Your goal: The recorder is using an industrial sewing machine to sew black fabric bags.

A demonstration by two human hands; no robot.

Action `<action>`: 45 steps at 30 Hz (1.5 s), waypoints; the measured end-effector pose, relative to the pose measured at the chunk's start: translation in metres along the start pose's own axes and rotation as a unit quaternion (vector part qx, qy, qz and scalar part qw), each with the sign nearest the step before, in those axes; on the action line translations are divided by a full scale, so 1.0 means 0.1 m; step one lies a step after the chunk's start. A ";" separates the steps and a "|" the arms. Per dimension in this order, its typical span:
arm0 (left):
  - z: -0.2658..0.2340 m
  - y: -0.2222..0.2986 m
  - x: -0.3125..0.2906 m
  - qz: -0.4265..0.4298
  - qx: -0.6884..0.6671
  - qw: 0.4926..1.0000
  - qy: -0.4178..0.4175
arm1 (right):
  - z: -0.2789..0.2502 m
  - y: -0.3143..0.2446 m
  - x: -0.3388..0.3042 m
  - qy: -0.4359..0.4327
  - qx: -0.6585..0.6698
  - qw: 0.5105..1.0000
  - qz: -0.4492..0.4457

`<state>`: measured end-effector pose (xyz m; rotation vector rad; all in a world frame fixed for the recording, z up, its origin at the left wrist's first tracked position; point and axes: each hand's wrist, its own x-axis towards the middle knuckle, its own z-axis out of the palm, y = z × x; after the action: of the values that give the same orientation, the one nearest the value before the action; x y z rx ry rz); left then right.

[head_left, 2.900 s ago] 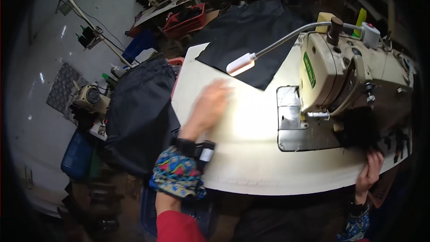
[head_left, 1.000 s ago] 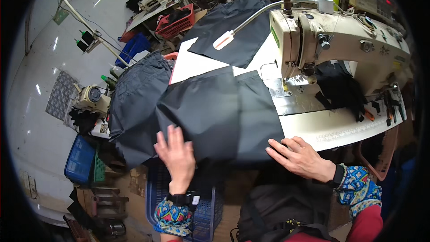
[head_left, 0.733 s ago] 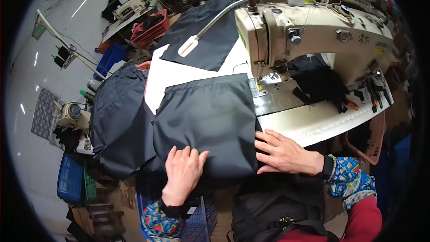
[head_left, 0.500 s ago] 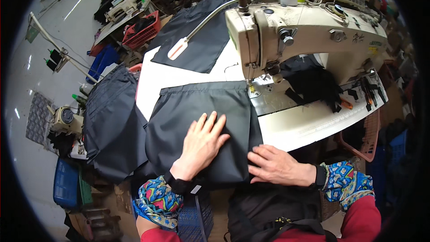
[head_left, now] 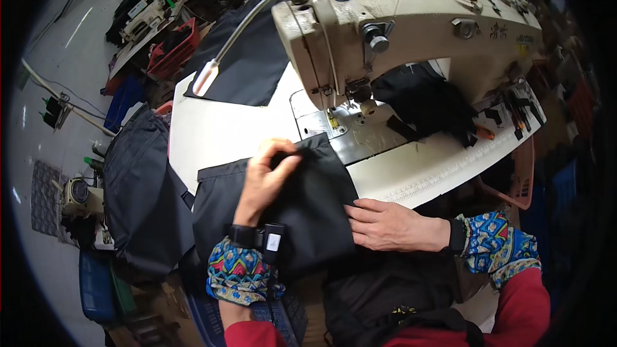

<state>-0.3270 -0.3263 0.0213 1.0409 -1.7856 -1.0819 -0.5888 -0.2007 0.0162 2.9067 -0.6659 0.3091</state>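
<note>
A black fabric piece [head_left: 308, 218] with a stitched hem lies over the front of the white sewing table [head_left: 225, 132] and hangs past its near edge. My left hand [head_left: 265, 177] is closed at the hem, fingers curled and thumb bent in, with the cloth bunched beside it. Against the fabric's right edge rests my right hand [head_left: 395, 226], its fingers stretched out over the cloth. Beyond the hem stands the sewing machine [head_left: 418, 38]; its needle and presser foot [head_left: 334, 122] are apart from the fabric.
Black scraps [head_left: 424, 106] lie under the machine arm, with small tools [head_left: 517, 112] farther right. A flexible lamp [head_left: 205, 78] reaches over another dark cloth [head_left: 247, 58]. More dark fabric [head_left: 144, 186] hangs at the left. A blue crate [head_left: 96, 283] stands lower left.
The fabric has come away from the needle, toward me and to the left. My left hand has gone from flat on the cloth to curled at its hem. My right hand stays at the edge.
</note>
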 end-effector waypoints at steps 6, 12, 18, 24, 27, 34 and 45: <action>-0.34 0.14 -0.02 -0.019 -0.214 0.977 -0.008 | -0.04 -0.22 0.03 0.050 0.000 0.998 0.047; 0.39 0.30 0.07 0.059 0.229 0.971 -0.038 | -0.08 -0.35 0.00 0.009 0.054 0.998 0.043; 0.60 0.20 0.12 0.067 0.217 0.974 0.012 | -0.05 -0.21 -0.08 0.041 0.110 0.993 0.000; 0.64 0.20 0.17 0.080 0.208 0.975 0.023 | 0.05 0.04 -0.10 0.209 0.330 0.921 -0.002; 0.65 0.20 0.19 0.028 0.194 0.981 0.009 | -0.05 0.28 -0.12 0.148 0.216 0.948 0.180; 0.60 0.19 0.20 -0.016 0.233 0.972 0.004 | -0.05 0.60 0.00 0.074 0.001 0.990 0.121; 0.52 -0.05 0.60 0.068 0.252 0.965 0.014 | 0.01 1.00 0.16 0.084 0.076 0.982 0.152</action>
<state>-0.3943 -0.3677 0.0121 1.1933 -2.1321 -0.5312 -0.6194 -0.2969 0.0282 2.8675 -1.1015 0.6586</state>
